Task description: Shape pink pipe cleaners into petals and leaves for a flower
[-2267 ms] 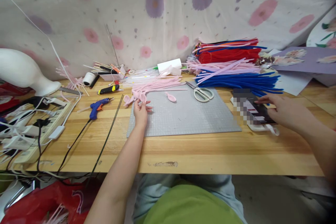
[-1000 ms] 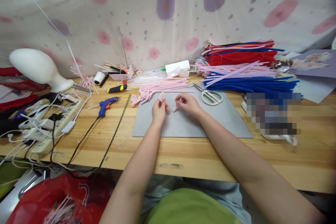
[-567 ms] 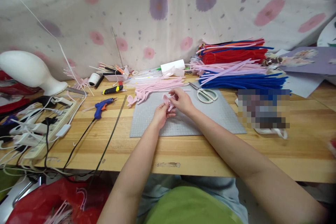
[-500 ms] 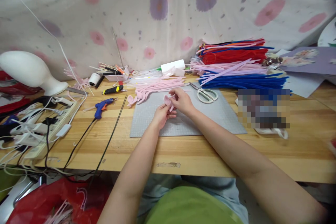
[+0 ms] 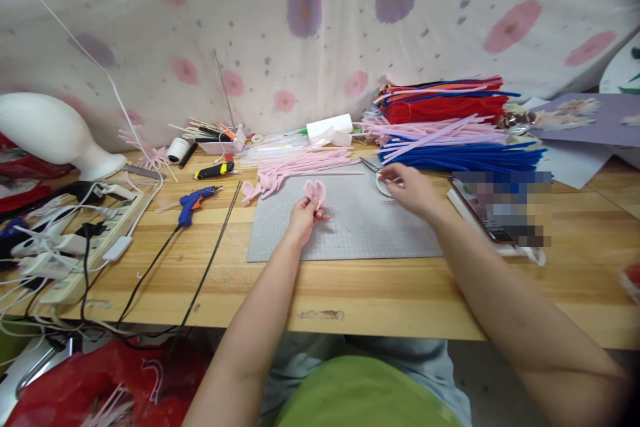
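My left hand (image 5: 304, 219) is closed over the grey cutting mat (image 5: 370, 233), pinching a pink petal piece (image 5: 315, 192) made of bent pipe cleaner, with rounded loops pointing up. My right hand (image 5: 413, 188) is at the handles of the scissors (image 5: 381, 185), its fingers curled over them and hiding most of the far loop. The blades lie on the mat's back edge, pointing away to the left. More shaped pink pieces (image 5: 267, 181) lie at the mat's back left corner, beside a row of pink pipe cleaners (image 5: 305, 161).
Bundles of blue pipe cleaners (image 5: 465, 157) and red ones (image 5: 445, 109) are stacked at the back right. A phone (image 5: 493, 217), partly blurred out, lies on the right. To the left are a blue glue gun (image 5: 190, 205), a yellow-black cutter (image 5: 214, 171) and a cabled power strip (image 5: 95, 247).
My right hand has left the pink petal piece and moved right to the scissors' handles. My left hand still holds the piece, its loops now turned more upright.
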### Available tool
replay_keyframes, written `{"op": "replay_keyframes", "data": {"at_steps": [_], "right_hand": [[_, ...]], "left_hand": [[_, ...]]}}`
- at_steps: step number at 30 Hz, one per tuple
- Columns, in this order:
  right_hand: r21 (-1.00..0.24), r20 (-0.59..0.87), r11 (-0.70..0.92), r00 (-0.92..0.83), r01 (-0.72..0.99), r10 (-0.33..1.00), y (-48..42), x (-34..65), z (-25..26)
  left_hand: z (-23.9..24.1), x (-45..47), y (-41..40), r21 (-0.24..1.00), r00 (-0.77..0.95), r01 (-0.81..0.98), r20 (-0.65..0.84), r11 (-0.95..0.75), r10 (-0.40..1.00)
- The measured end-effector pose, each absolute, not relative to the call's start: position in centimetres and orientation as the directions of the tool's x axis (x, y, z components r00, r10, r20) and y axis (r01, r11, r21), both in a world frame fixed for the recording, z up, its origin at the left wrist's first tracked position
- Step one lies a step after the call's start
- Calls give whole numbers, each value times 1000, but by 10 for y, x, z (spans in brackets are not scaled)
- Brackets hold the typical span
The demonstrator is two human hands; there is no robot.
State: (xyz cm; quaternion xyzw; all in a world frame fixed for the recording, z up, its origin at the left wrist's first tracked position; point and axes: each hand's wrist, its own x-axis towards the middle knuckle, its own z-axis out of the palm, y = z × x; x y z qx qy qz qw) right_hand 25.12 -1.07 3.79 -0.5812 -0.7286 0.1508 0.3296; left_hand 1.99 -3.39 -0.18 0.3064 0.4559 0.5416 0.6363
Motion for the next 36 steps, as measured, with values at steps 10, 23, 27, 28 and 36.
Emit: {"op": "replay_keyframes", "data": {"at_steps": [10, 23, 27, 28, 36], "right_hand": [[-170, 117, -303, 325, 938, 939, -52, 406, 51], [-675, 144, 30, 91, 738, 985, -46, 334, 50], [-856, 138, 198, -159, 477, 978, -26, 246, 33], [-869, 122, 198, -192, 453, 974, -21, 224, 28], [-952, 96, 147, -198, 268, 976, -1, 138, -4]], "left_hand": [[-4, 17, -30, 888, 40, -391, -248, 243, 968], [-1, 18, -30, 865, 26, -450, -234, 220, 972], [3, 17, -33, 847, 32, -464, -278, 261, 960], [3, 16, -34, 850, 43, -452, -283, 271, 958], [3, 15, -34, 857, 77, -408, -311, 315, 947]]}}
